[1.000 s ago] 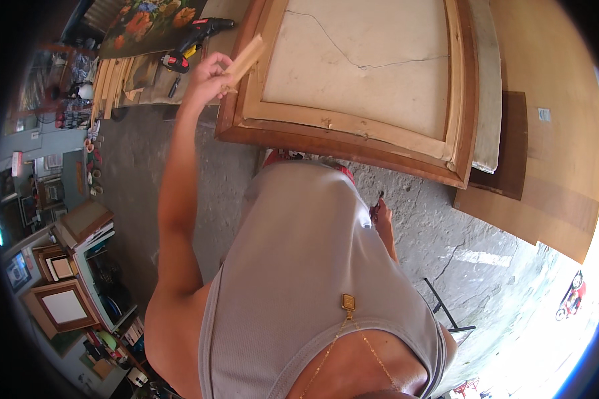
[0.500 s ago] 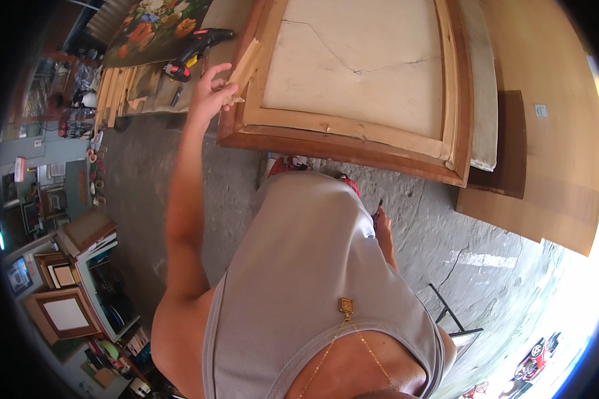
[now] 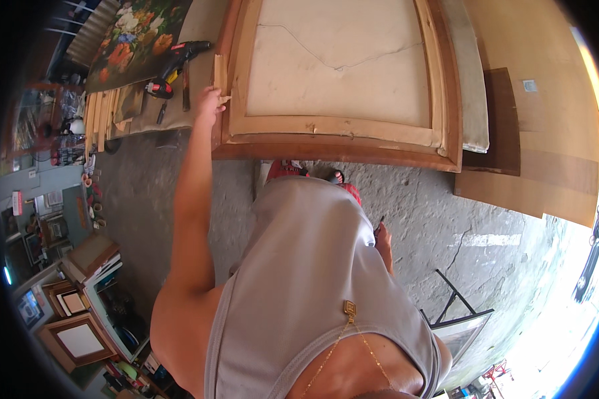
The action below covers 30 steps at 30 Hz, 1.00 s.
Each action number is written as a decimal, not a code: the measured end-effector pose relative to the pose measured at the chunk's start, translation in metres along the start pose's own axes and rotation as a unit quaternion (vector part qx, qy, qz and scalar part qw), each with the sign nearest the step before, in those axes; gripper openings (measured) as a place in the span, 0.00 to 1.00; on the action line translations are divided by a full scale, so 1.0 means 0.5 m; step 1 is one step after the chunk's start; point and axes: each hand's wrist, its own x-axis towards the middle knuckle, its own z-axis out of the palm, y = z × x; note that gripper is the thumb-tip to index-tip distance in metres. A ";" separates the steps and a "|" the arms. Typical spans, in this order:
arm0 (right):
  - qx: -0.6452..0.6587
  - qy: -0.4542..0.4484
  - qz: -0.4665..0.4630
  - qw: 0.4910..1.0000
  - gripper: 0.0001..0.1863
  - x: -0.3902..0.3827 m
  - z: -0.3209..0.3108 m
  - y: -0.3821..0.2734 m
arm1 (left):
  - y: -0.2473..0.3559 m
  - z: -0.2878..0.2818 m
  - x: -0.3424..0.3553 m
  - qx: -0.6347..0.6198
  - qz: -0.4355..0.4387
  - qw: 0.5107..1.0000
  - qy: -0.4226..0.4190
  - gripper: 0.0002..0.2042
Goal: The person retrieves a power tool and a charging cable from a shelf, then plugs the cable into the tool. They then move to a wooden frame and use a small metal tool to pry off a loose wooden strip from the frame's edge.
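Note:
A large picture frame (image 3: pixel 343 152) lies back side up on the table, its brown outer rails around a lighter wooden inner frame (image 3: pixel 279 124). The pale backing (image 3: pixel 336 86) carries a slack wire (image 3: pixel 339 68). At the left rail, my left hand (image 3: pixel 209 105) is closed on a short wooden strip (image 3: pixel 220 74) with a splintered end, laid along the rail. My right hand (image 3: pixel 384 241) hangs low by my right side, closed around a small dark tool whose kind I cannot make out; my shirt partly hides it.
Left of the frame are a black cordless drill (image 3: pixel 180 63), a hammer-like handle (image 3: pixel 186 93), wooden strips (image 3: pixel 100 120) and a flower painting (image 3: pixel 136 40). Large brown boards (image 3: pixel 512 189) stand to the right. A black metal stand (image 3: pixel 456 296) is on the concrete floor (image 3: pixel 412 199) at lower right.
My left hand has brought the wooden strip from a tilt over the corner to lie along the left rail. The view has shifted slightly. My right hand stays low with the dark tool.

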 end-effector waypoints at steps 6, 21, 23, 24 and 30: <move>-0.048 0.011 -0.005 0.999 0.26 -0.034 0.035 -0.013 | 0.049 0.062 0.016 0.172 -0.031 0.984 0.027 0.09; -0.006 -0.062 0.002 0.998 0.21 0.045 0.062 -0.043 | 0.061 0.057 0.042 0.073 -0.132 0.988 -0.036 0.10; -0.009 -0.047 0.019 0.999 0.21 0.046 0.062 -0.048 | 0.060 0.056 0.041 0.021 -0.174 0.985 -0.011 0.11; -0.010 -0.040 0.026 0.999 0.21 0.048 0.062 -0.050 | 0.063 0.055 0.039 -0.006 -0.194 0.981 0.001 0.12; -0.011 -0.053 0.022 0.998 0.23 0.063 0.060 -0.051 | 0.047 0.076 0.012 -0.111 -0.168 0.976 0.077 0.12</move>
